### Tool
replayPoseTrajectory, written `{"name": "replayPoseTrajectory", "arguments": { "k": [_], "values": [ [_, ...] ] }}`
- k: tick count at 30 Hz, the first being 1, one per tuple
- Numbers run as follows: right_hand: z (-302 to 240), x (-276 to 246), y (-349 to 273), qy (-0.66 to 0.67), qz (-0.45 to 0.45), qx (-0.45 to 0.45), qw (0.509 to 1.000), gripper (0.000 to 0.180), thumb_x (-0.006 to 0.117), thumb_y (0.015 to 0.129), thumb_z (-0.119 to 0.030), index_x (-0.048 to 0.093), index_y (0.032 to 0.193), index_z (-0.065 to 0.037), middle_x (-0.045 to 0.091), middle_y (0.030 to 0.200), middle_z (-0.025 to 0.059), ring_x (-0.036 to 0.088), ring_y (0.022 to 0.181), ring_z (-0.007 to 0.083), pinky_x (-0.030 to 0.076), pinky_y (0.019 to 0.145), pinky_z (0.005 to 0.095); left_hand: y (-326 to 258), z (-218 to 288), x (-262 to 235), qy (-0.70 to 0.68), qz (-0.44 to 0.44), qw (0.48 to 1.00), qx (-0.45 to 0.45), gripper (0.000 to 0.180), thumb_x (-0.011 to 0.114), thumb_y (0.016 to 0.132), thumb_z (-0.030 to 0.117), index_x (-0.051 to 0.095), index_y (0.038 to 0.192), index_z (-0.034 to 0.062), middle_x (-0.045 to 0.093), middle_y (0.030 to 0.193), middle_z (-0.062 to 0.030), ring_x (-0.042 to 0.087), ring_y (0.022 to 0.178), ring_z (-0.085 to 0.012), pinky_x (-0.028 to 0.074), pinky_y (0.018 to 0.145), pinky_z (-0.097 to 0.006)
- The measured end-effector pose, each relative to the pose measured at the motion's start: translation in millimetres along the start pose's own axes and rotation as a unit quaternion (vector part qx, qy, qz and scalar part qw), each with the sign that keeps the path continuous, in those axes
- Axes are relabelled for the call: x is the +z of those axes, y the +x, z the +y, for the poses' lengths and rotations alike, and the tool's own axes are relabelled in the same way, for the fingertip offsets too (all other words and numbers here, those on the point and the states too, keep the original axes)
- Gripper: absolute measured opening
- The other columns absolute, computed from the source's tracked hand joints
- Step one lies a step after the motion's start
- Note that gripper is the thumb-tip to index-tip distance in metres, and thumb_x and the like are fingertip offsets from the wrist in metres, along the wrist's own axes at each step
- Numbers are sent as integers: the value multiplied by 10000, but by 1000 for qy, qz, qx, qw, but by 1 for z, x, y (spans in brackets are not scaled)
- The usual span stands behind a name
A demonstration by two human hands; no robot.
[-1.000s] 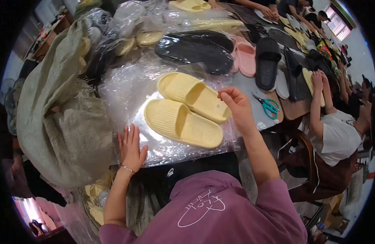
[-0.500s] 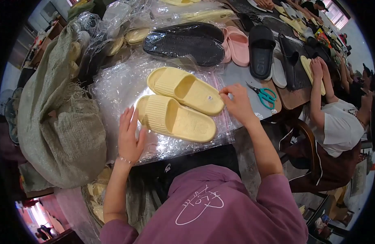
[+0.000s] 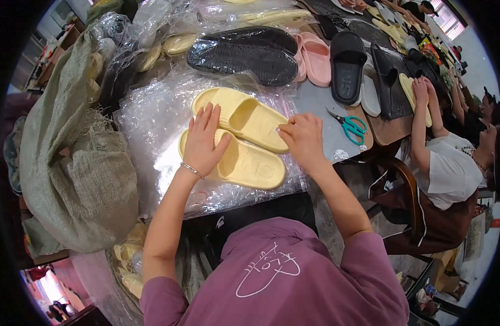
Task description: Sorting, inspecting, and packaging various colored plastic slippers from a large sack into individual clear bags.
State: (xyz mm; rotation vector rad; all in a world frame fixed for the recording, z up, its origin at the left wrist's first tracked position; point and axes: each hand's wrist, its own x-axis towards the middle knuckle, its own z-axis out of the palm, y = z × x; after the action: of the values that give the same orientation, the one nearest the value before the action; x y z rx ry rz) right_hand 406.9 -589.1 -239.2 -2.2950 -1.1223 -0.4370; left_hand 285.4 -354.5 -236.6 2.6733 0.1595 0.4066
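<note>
A pair of pale yellow slide slippers lies on clear plastic bags, toes to the left, heels to the right. My left hand (image 3: pixel 204 141) rests palm down, fingers stretched out, across the ribbed straps of the far slipper (image 3: pixel 261 122) and the near slipper (image 3: pixel 252 165). At the heel of the far slipper, my right hand (image 3: pixel 304 138) has thumb and fingertips pinched at a small white sticker (image 3: pixel 276 129). Whether the sticker's edge is lifted, I cannot tell.
Teal-handled scissors (image 3: pixel 353 127) lie to the right. Bagged black slippers (image 3: pixel 242 57), pink slippers (image 3: pixel 317 60) and a black slide (image 3: pixel 347 68) stand beyond. A bulging woven sack (image 3: pixel 79 157) sits at left. A co-worker (image 3: pixel 451 163) on the right holds a yellow slipper.
My left hand has moved from beside the near slipper onto both straps. My right hand has shifted left from the heel's edge to the sticker.
</note>
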Motion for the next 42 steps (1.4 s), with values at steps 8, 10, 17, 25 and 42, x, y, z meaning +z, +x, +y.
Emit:
{"name": "replayPoseTrajectory", "arguments": {
  "k": [8, 10, 17, 25, 42],
  "values": [
    [-17, 7, -5, 40, 56, 97, 993, 48, 695, 731, -135, 703, 766, -102, 578, 855, 17, 483, 902, 228, 311, 857, 393, -1, -2, 5, -15, 13, 1000, 7, 663, 537, 876, 320, 296, 1433, 54, 297, 1467, -207, 268, 1361, -374, 174, 1124, -472],
    [-15, 11, -4, 27, 55, 103, 993, 47, 697, 728, -131, 688, 762, -100, 579, 865, 20, 485, 915, 233, 315, 860, 393, 0, -1, 6, -23, 9, 1000, 8, 676, 529, 872, 349, 294, 1432, 52, 288, 1472, -210, 263, 1360, -391, 174, 1125, -477],
    [-6, -16, -26, 158, 61, 69, 983, 103, 715, 712, -103, 640, 775, -71, 577, 914, 77, 501, 975, 260, 371, 880, 365, -1, -1, 4, -39, 19, 999, 3, 648, 550, 876, 289, 313, 1427, 43, 297, 1470, -207, 305, 1325, -409, 238, 1104, -446],
    [101, -68, -114, 119, 19, 357, 926, 140, 732, 733, -185, 696, 825, -85, 597, 974, 70, 477, 1045, 289, 389, 890, 383, 1, -1, 5, -43, 25, 998, 23, 651, 560, 876, 274, 307, 1427, 38, 306, 1464, -205, 303, 1328, -402, 253, 1101, -443],
    [-75, 39, 29, 48, -47, -36, 997, 337, 699, 733, -226, 594, 995, -42, 539, 993, 104, 484, 986, 287, 363, 849, 417, -62, -9, -28, 69, 39, 997, 5, 614, 492, 905, 281, 305, 1413, -8, 313, 1449, -226, 287, 1345, -387, 165, 1113, -518]
  ]
}}
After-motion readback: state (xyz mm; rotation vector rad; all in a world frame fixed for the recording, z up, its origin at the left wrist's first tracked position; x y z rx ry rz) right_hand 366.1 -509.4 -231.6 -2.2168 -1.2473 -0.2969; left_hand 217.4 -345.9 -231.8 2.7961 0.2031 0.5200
